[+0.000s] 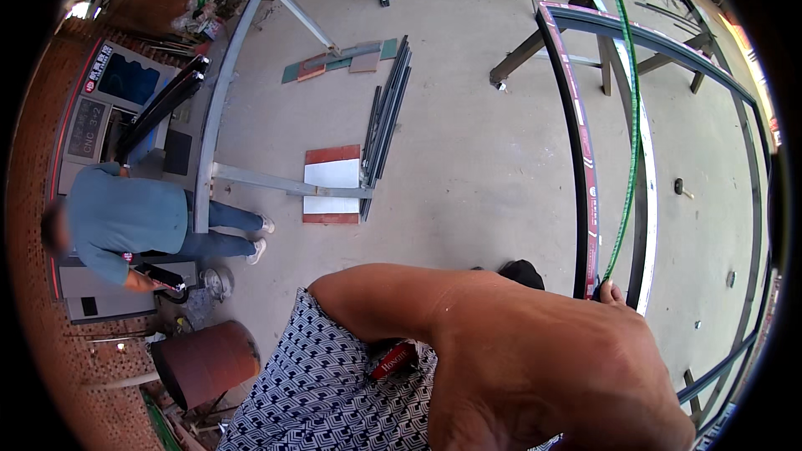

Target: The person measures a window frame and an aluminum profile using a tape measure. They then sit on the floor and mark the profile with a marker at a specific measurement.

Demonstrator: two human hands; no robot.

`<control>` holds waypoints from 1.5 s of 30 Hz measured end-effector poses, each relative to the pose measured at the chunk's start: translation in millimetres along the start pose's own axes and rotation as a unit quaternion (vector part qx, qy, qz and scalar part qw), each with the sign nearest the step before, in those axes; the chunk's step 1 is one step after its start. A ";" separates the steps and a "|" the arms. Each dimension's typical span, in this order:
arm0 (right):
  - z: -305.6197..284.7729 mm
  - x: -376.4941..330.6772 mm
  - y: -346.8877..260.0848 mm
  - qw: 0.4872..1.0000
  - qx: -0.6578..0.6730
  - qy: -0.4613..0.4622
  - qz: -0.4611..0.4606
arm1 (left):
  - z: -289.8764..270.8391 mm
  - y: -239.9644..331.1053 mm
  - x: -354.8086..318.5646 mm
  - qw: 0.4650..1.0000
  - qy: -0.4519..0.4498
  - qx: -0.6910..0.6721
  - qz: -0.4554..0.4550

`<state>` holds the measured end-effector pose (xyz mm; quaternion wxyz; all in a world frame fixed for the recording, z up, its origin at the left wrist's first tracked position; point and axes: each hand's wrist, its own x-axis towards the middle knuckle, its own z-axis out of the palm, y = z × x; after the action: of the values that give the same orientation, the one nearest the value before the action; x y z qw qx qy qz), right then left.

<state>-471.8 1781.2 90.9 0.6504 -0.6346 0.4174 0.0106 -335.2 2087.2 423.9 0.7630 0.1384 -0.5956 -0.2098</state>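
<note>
1. Handling: thin green rubber gasket cord (632, 117) looks soft, light and limp; I judge it best gripped close to the channel it enters.
2. Location: the cord runs from far right down along the dark aluminium window frame (582, 159) on trestles.
3. Hands: the near hand (576, 367) pinches the cord's lower end at the frame; which hand it is cannot be told, and no second hand is visible.
4. Labels: a red-and-white protective tape strip lines the frame's left rail; a small red packet (393, 359) sits in the patterned shirt pocket.
</note>
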 end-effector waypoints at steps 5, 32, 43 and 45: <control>71.9 61.1 -51.7 1.000 -0.003 -0.017 0.005 | -67.0 28.5 -12.8 0.997 0.066 0.040 -0.005; 499.0 395.8 -423.8 0.995 0.068 -0.050 -0.051 | -421.6 152.9 -677.0 0.325 0.630 0.197 -0.677; 652.3 480.5 -537.5 0.994 0.108 -0.010 0.002 | -920.9 322.0 -373.6 0.367 0.754 0.281 -0.468; 662.7 498.6 -550.7 0.994 0.108 0.015 0.016 | -1000.9 329.2 -325.4 0.402 0.734 0.312 -0.449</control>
<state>503.1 1969.7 161.3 0.7083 -0.5539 0.4363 -0.0339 617.7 2494.0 46.3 0.6064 0.7154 0.3178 -0.1398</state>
